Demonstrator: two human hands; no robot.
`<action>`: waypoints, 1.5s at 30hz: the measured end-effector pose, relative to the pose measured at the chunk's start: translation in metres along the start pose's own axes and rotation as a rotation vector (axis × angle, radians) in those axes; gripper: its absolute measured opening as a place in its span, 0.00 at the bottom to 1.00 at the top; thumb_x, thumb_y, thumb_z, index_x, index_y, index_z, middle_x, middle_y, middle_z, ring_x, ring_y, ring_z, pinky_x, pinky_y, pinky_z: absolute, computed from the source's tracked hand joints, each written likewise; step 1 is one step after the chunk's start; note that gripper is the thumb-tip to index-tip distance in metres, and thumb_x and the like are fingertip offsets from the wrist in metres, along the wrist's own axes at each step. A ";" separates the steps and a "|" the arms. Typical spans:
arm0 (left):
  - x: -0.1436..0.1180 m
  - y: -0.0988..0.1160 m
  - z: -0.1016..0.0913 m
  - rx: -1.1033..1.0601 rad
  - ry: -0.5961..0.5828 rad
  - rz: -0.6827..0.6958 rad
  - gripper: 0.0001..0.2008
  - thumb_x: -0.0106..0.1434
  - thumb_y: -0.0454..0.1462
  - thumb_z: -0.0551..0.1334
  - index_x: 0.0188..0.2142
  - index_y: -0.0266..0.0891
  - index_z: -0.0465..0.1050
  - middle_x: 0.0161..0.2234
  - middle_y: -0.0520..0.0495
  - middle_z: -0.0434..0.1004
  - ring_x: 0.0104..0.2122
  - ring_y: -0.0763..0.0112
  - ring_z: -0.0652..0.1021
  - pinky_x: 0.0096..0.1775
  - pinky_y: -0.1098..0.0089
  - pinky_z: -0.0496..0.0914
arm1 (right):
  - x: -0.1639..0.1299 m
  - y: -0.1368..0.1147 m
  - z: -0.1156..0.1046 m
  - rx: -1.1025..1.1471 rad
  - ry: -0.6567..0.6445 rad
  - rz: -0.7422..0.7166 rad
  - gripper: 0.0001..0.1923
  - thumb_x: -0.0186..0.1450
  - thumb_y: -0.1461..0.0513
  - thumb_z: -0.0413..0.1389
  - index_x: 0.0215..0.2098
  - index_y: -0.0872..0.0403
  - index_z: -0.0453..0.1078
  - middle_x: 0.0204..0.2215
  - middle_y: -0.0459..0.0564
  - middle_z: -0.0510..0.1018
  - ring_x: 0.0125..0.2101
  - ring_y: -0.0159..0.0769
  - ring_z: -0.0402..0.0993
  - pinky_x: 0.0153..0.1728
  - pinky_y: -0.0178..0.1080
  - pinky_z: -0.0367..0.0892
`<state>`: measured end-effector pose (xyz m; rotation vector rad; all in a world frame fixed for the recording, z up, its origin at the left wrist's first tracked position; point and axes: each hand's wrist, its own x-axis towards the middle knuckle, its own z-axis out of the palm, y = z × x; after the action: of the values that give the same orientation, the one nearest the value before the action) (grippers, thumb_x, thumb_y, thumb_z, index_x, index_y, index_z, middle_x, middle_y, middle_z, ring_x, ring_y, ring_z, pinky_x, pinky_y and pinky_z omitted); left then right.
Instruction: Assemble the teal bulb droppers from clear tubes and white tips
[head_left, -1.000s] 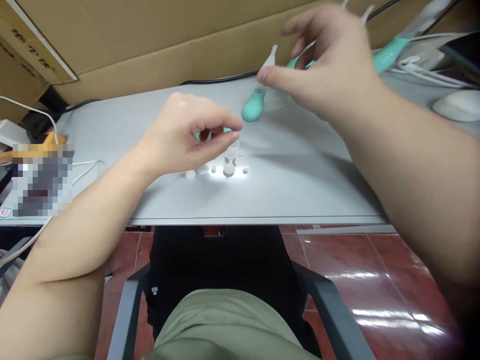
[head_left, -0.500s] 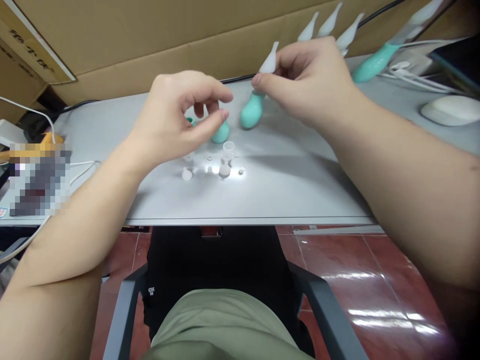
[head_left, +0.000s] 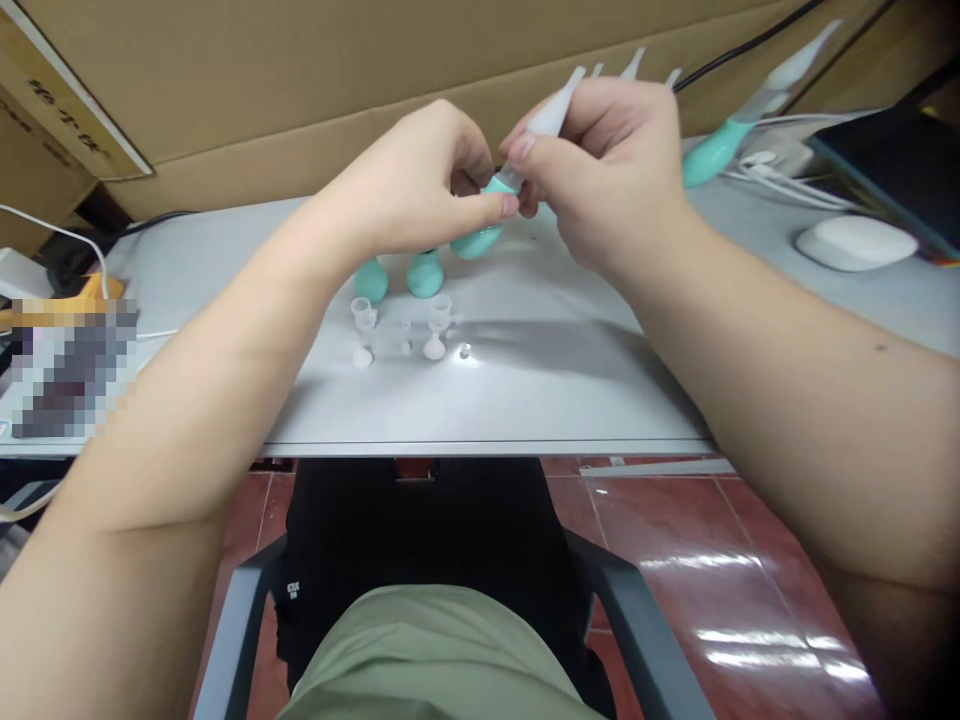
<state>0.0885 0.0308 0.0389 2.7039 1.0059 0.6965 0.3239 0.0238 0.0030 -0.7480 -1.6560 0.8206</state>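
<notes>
A nasal aspirator with a teal squeeze bulb (head_left: 478,243), a clear neck and a white tapered tip (head_left: 556,108) is held tilted above the desk, between both hands. My left hand (head_left: 420,175) is closed on the bulb near its neck, the thumb lying along the front. Pinched in my right hand (head_left: 619,160) are the white tip's base and the clear neck. Two loose teal bulbs (head_left: 425,274) stand on the desk below my left hand. Nearer to me lie clear cup-shaped pieces (head_left: 440,312), small whitish pieces (head_left: 434,347) and tiny clear parts (head_left: 465,351).
Behind my right hand, several white tips (head_left: 634,65) poke up, partly hidden. An assembled aspirator (head_left: 712,155) leans to their right, near cables and a white mouse (head_left: 856,243). Cardboard (head_left: 300,90) walls the back of the grey desk (head_left: 555,400). A blurred-out item (head_left: 71,370) lies left.
My left hand has moved right and closed on the aspirator's bulb. The aspirator in my right hand has tilted further, its tip leaning right. The camera view has shifted slightly.
</notes>
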 end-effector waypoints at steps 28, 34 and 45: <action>-0.032 0.049 -0.003 -0.495 0.006 -0.321 0.14 0.75 0.49 0.80 0.51 0.44 0.91 0.48 0.43 0.95 0.48 0.54 0.90 0.51 0.52 0.82 | 0.022 0.021 -0.016 0.471 -0.166 0.076 0.32 0.52 0.40 0.93 0.33 0.49 0.86 0.26 0.44 0.79 0.24 0.31 0.69 0.23 0.39 0.63; -0.028 0.039 0.007 -0.469 0.175 -0.238 0.09 0.68 0.47 0.83 0.43 0.50 0.91 0.47 0.46 0.97 0.49 0.52 0.89 0.54 0.47 0.82 | 0.022 0.012 -0.014 0.419 -0.031 0.047 0.13 0.54 0.54 0.81 0.27 0.47 0.83 0.20 0.41 0.76 0.18 0.28 0.66 0.19 0.37 0.58; -0.021 0.022 0.024 -0.336 0.238 -0.220 0.04 0.68 0.45 0.76 0.39 0.52 0.87 0.42 0.51 0.93 0.42 0.59 0.82 0.51 0.52 0.77 | 0.027 0.018 -0.015 0.231 -0.013 -0.022 0.05 0.59 0.67 0.70 0.31 0.51 0.86 0.20 0.41 0.78 0.16 0.28 0.68 0.15 0.36 0.56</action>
<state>0.0990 -0.0001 0.0167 2.2228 1.1024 1.0535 0.3342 0.0578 0.0051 -0.5635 -1.5459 0.9832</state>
